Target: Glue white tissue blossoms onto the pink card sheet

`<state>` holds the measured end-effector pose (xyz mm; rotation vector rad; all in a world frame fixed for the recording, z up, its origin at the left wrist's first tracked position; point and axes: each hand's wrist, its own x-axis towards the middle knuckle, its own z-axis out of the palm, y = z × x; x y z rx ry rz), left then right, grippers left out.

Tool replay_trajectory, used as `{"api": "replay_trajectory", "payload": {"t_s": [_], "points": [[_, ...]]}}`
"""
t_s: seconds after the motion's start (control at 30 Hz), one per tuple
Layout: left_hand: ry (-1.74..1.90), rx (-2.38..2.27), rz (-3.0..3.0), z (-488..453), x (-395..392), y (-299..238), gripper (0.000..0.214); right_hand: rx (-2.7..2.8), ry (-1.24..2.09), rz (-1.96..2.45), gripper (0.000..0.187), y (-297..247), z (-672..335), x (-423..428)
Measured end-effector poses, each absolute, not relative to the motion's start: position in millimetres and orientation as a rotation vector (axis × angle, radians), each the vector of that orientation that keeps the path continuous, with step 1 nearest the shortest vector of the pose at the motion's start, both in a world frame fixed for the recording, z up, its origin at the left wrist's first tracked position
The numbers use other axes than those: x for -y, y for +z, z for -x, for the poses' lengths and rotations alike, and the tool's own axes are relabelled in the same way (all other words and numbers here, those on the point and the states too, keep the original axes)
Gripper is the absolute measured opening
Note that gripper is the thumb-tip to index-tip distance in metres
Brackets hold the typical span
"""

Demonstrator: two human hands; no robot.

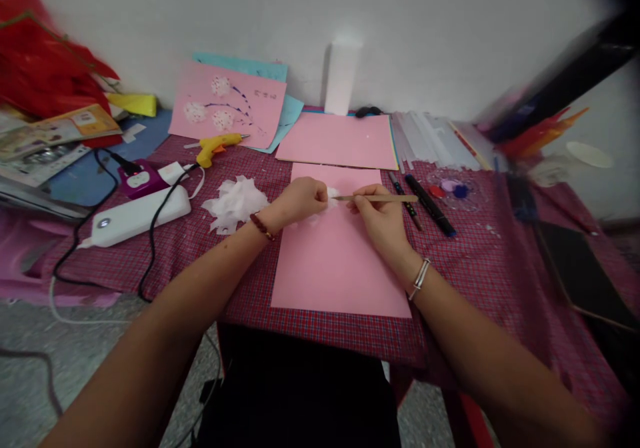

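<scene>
My left hand (305, 198) is closed, its fingertips pinched around a bit of white tissue paper (333, 195) above a pink sheet (340, 268). In my right hand (377, 218) is a slim tan wooden stick (395, 198), held level between thumb and fingers. Its narrow left end meets the white tissue at my left fingertips. Some pale tissue on the sheet is partly hidden beneath my hands. Left of my left wrist lies a loose pile of white tissue pieces (237, 203).
Right of the sheet are a dark marker (430, 205), a thin pen (406, 201) and a clear palette (457, 191) with coloured spots. At left are a yellow glue gun (217, 147), white power strip (143, 218) and black cables. A flower picture (230, 105) lies behind.
</scene>
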<state>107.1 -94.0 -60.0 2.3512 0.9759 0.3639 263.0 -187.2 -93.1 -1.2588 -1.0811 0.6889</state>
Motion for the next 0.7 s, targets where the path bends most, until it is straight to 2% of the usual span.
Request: {"api": "replay_trajectory", "payload": {"t_s": [0.37, 0.7], "points": [[0.410, -1.038, -2.341, -111, 93, -63, 0.012, 1.165, 0.737, 1.311, 0.004, -95, -258, 190], [0.409, -0.950, -2.306, -91, 87, -50, 0.019, 1.473, 0.575, 1.374, 0.005, -98, -259, 193]]}}
